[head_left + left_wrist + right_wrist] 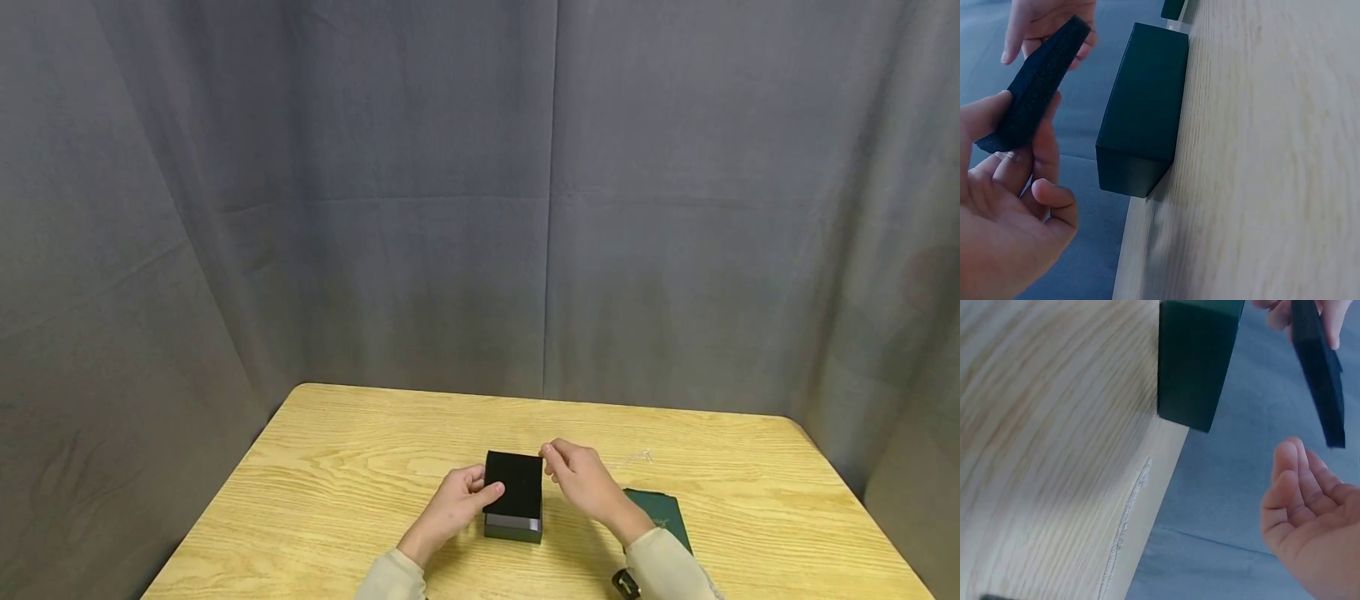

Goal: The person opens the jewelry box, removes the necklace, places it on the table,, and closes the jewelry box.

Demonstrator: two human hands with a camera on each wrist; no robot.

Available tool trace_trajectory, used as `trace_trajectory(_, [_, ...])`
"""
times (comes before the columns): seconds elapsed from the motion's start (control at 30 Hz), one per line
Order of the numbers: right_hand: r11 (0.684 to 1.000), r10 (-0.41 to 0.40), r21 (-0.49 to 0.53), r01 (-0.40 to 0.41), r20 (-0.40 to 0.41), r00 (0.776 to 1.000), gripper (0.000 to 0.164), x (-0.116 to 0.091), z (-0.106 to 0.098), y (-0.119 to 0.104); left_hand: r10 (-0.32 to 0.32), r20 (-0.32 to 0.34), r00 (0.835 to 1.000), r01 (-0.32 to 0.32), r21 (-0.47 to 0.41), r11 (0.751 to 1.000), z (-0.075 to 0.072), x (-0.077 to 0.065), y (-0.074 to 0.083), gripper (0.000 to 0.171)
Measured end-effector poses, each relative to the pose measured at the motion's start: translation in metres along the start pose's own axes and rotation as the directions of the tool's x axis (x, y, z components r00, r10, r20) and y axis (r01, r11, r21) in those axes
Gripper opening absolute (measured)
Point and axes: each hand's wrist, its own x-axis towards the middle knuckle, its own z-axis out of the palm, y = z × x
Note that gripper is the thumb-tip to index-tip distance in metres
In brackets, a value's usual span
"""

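"Gray curtains (420,208) hang behind the table (360,450), and the table top is yellow wood with wavy lines. What is on it?"

"I see a dark green box (513,530) standing near the middle of the side close to the person. Its top is open, and a bit of pale inside shows at the front."

"Where is the black pad (513,483)?"

"Up in the air, over the box, tipped and not touching it. It looks like soft foam."

"Who has it?"

"The left hand (453,504) does. It pinches one side, with the thumb on top and fingers under."

"And the right hand (588,483)?"

"It is near the far corner of the pad. Its fingers bend loosely, and it holds nothing. The right wrist view shows a gap between them and the pad."

"What else is there?"

"A thin silver chain (1124,528) lies on the wood. A flat green thing (660,510) with a gold mark lies by the right sleeve (667,568), which hides part of it. Both sleeves are tan."
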Motion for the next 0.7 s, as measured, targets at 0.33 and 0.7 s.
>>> trace_trajectory(0.33, [1.0, -0.013, -0.005, 0.013, 0.059, 0.998, 0.035, -0.0048, 0.0035, -0.006, 0.04, 0.027, 0.999, -0.04, -0.012, 0.999, 0.0002, 0.0013, -0.004, 0.024])
trace_trajectory(0.7, [0.996, 0.04, 0.077, -0.046, 0.078, 0.996, 0.027, -0.006, 0.005, -0.0073, 0.046, 0.006, 0.999, -0.046, 0.01, 0.999, 0.0034, 0.0029, -0.0044, 0.02])
